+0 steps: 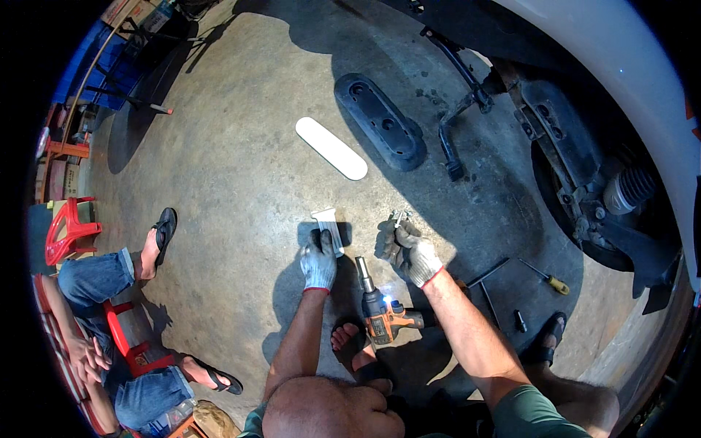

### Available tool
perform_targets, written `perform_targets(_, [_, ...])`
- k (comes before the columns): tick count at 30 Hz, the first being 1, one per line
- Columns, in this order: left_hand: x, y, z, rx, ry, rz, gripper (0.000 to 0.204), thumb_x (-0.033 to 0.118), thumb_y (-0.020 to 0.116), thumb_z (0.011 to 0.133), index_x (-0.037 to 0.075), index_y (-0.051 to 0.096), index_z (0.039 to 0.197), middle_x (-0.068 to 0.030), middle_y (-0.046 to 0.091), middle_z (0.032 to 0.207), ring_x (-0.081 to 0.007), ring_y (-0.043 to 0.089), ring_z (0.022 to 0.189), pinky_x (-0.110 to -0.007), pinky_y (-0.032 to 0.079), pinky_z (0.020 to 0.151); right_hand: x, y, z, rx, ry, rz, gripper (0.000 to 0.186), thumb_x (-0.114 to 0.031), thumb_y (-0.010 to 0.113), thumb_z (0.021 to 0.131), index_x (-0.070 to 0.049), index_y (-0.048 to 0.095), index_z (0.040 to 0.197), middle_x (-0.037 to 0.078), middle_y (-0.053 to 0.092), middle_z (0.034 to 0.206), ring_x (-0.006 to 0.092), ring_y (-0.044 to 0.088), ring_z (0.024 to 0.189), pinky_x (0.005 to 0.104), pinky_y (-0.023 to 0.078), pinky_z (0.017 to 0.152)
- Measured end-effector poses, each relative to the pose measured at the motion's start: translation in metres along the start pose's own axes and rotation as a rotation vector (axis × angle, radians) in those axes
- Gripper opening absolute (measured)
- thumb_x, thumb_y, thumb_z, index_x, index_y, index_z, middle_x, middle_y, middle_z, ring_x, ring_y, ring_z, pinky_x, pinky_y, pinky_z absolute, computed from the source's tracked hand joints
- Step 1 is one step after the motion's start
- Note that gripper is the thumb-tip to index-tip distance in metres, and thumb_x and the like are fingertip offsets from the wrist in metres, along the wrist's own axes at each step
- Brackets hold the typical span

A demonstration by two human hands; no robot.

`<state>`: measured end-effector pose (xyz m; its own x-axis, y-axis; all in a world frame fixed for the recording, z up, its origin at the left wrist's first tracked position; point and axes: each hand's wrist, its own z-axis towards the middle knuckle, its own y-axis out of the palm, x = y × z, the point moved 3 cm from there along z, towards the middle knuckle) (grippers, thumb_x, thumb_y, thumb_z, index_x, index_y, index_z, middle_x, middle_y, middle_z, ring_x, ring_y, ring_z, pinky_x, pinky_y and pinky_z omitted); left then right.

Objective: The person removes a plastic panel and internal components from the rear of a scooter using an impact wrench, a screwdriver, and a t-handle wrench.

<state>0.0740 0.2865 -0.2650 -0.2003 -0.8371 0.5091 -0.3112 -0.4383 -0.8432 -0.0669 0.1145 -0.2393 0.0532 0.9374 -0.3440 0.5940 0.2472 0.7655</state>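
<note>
My left hand, in a white and grey work glove, is closed on a pale, narrow piece with a wider flat end; its exact kind does not show. In the same kind of glove, my right hand pinches small silver hardware that looks like bolts, just above the floor. Between my forearms, an orange and black cordless impact wrench with a long socket has its light lit. Ahead of my hands lies a white elongated cover with rounded ends.
A black oval cover and a black stand-like bracket lie farther off, near a scooter's wheel and engine. To the right are a yellow-handled screwdriver and a bent rod tool. Another person sits at left.
</note>
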Motion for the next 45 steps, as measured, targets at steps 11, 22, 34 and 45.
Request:
perform_targets(11, [0.002, -0.001, -0.003, 0.049, 0.001, -0.049, 0.055, 0.050, 0.040, 0.094, 0.000, 0.063, 0.098, -0.0290, 0.063, 0.087, -0.0457, 0.061, 0.084, -0.052, 0.047, 0.074, 0.004, 0.004, -0.002, 0.170, -0.144, -0.485, 0.017, -0.014, 0.047, 0.096, -0.003, 0.058, 0.102, 0.005, 0.059, 0.081, 0.0146, 0.057, 0.069, 0.0275, 0.047, 0.063])
perform_targets(22, [0.003, -0.003, -0.005, -0.031, -0.036, -0.061, 0.053, 0.047, 0.040, 0.095, 0.003, 0.056, 0.118, -0.0286, 0.061, 0.108, -0.0446, 0.058, 0.099, -0.050, 0.045, 0.087, -0.004, 0.043, 0.000, 0.379, -0.538, -1.513, 0.022, -0.020, 0.061, 0.084, -0.007, 0.059, 0.101, 0.019, 0.066, 0.089, 0.0337, 0.065, 0.085, 0.0414, 0.050, 0.074])
perform_targets(34, [-0.006, -0.011, 0.007, 0.109, -0.077, -0.188, 0.037, 0.032, 0.056, 0.092, 0.002, 0.057, 0.113, -0.0221, 0.067, 0.093, -0.0372, 0.065, 0.085, -0.045, 0.050, 0.072, -0.013, 0.007, -0.041, 0.292, -0.496, -1.427, 0.022, -0.010, 0.058, 0.086, -0.007, 0.059, 0.108, 0.015, 0.067, 0.095, 0.0276, 0.067, 0.088, 0.0352, 0.051, 0.077])
perform_targets(45, [0.001, -0.046, 0.091, 0.290, 0.217, 0.100, 0.045, 0.015, 0.062, 0.081, 0.005, 0.052, 0.123, -0.0206, 0.057, 0.115, -0.0380, 0.053, 0.107, -0.046, 0.042, 0.092, -0.027, 0.009, -0.084, 0.292, -0.450, -1.484, 0.024, -0.017, 0.057, 0.088, -0.009, 0.059, 0.111, 0.018, 0.066, 0.099, 0.0348, 0.064, 0.091, 0.0409, 0.051, 0.077])
